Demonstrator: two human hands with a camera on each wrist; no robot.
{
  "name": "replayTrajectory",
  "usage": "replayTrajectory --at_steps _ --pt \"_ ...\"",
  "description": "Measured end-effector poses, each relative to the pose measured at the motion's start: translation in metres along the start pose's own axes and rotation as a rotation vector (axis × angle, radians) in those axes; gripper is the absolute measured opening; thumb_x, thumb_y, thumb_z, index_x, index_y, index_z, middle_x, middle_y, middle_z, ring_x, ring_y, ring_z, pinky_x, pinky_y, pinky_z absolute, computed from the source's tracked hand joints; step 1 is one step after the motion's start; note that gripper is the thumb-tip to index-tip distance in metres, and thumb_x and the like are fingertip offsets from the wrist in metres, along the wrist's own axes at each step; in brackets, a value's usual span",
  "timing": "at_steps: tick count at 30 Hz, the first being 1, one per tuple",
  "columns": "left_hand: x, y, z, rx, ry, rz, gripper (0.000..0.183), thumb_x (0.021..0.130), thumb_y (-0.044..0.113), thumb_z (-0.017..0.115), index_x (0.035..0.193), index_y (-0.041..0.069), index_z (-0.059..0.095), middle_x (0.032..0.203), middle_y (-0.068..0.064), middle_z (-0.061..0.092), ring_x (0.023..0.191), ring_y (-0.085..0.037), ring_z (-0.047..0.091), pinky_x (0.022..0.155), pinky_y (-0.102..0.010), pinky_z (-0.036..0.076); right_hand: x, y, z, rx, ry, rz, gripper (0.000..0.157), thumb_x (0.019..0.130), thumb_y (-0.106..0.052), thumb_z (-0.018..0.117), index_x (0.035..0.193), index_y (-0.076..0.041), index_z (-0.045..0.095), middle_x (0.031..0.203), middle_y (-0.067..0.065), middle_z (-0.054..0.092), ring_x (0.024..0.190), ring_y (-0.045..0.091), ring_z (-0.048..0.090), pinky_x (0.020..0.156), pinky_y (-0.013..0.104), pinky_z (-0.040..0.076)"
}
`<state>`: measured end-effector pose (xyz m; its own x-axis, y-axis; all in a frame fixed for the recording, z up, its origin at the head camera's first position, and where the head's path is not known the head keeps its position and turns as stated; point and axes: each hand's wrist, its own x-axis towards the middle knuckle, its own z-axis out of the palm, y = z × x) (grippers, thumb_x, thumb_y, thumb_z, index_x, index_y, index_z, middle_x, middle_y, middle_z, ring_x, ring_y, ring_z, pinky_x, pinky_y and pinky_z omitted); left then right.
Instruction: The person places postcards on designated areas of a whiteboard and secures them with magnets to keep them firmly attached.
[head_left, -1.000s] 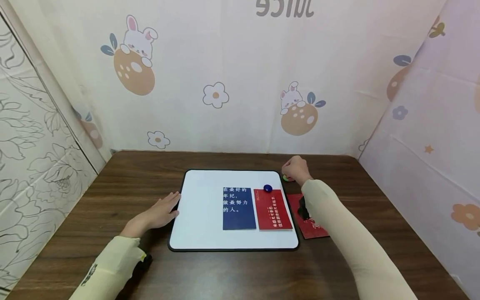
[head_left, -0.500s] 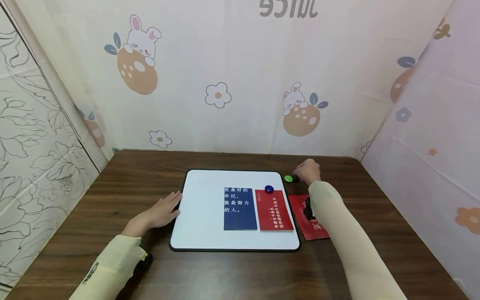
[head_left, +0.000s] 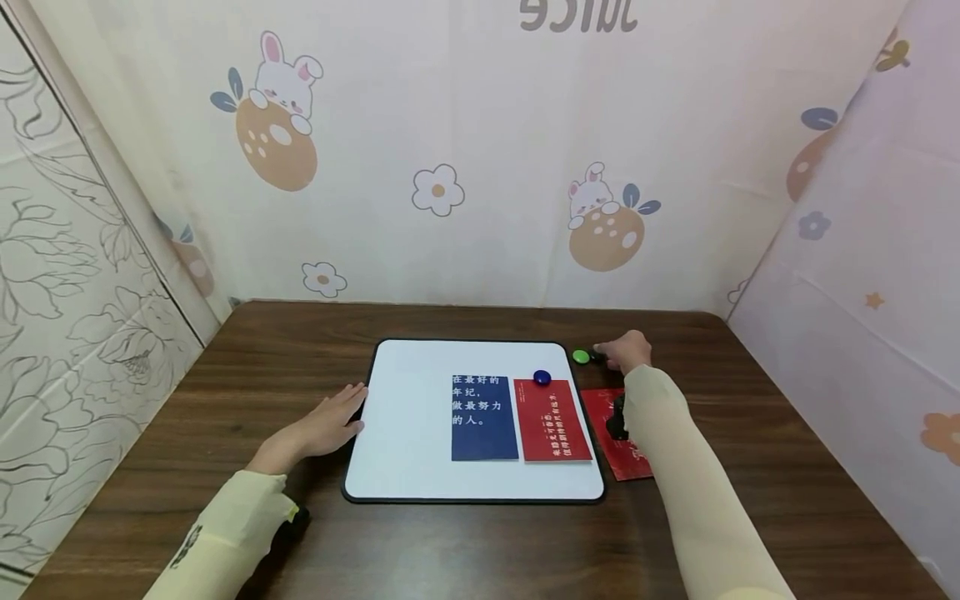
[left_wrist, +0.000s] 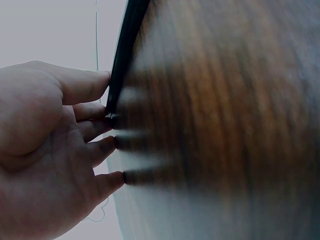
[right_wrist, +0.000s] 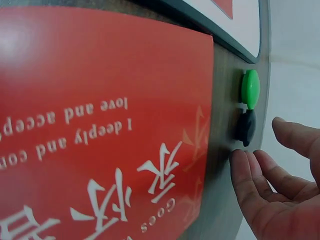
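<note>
Right hand (head_left: pixel 628 348): thumb and fingers apart, fingertips just beside the round black disc (right_wrist: pixel 246 127); this disc lies on the dark-brown wood-grain table (head_left: pixel 450 550), between that hand and the round bright-green disc (head_left: pixel 581 357), right of the black-framed rectangular whiteboard (head_left: pixel 405 417); left hand (head_left: pixel 326 425): fingers extended, gripping nothing, at the whiteboard's left edge; a round dark-blue disc (head_left: pixel 542 377) sits at the top of the rectangular red card (head_left: pixel 536 429) on the whiteboard.

The person wears long sleeves (head_left: pixel 693 479) of pale cream colour, the left having a dark marking (head_left: pixel 186 546), and a black device (head_left: pixel 617 419) at each wrist.
</note>
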<state>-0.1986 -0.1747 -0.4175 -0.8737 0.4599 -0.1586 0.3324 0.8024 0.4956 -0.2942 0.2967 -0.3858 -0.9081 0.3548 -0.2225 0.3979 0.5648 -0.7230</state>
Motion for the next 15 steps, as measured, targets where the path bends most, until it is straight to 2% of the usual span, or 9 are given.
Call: replayTrajectory --at_steps 2,4,9,12,15 --pt "0.001 -0.001 0.000 0.001 0.000 -0.001 0.057 0.099 0.010 0.048 0.144 -0.014 0.023 0.151 -0.032 0.018 0.139 -0.046 0.013 0.107 -0.064 0.011 0.000 0.000 0.001 0.011 -0.010 0.003 0.057 0.091 -0.019 0.063 0.130 0.018 0.042 0.116 0.028 0.054 0.096 0.033 0.064 0.084 0.037 0.050" --pt "0.001 -0.001 0.000 0.002 0.000 -0.002 0.057 0.099 0.010 0.047 0.144 -0.014 0.023 0.151 -0.032 0.018 0.139 -0.046 0.013 0.107 -0.064 0.011 0.000 0.000 0.003 0.005 -0.012 -0.009 0.057 0.091 -0.018 0.064 0.129 0.019 0.041 0.114 0.029 0.055 0.096 0.034 0.064 0.083 0.037 0.051" --pt "0.002 -0.002 0.001 0.003 -0.002 -0.011 0.057 0.099 0.010 0.048 0.144 -0.014 0.023 0.151 -0.032 0.018 0.139 -0.046 0.013 0.107 -0.064 0.011 0.001 -0.001 0.008 -0.027 0.031 -0.028 0.048 0.088 -0.016 0.067 0.117 0.020 0.051 0.090 0.023 0.062 0.081 0.031 0.065 0.069 0.034 0.052" --pt "0.002 -0.002 0.001 0.002 -0.001 -0.015 0.057 0.099 0.010 0.048 0.144 -0.014 0.023 0.151 -0.032 0.018 0.139 -0.046 0.013 0.107 -0.064 0.011 0.005 -0.001 0.011 -0.045 0.057 -0.024 0.041 0.088 -0.015 0.069 0.109 0.018 0.057 0.077 0.018 0.062 0.070 0.025 0.062 0.060 0.030 0.049" --pt "0.002 -0.002 0.001 0.003 -0.001 -0.014 0.057 0.099 0.010 0.048 0.144 -0.014 0.023 0.151 -0.032 0.018 0.139 -0.046 0.013 0.107 -0.064 0.012 0.008 0.001 0.012 -0.056 0.069 -0.014 0.039 0.087 -0.016 0.070 0.105 0.017 0.060 0.070 0.014 0.060 0.064 0.020 0.057 0.055 0.027 0.046"
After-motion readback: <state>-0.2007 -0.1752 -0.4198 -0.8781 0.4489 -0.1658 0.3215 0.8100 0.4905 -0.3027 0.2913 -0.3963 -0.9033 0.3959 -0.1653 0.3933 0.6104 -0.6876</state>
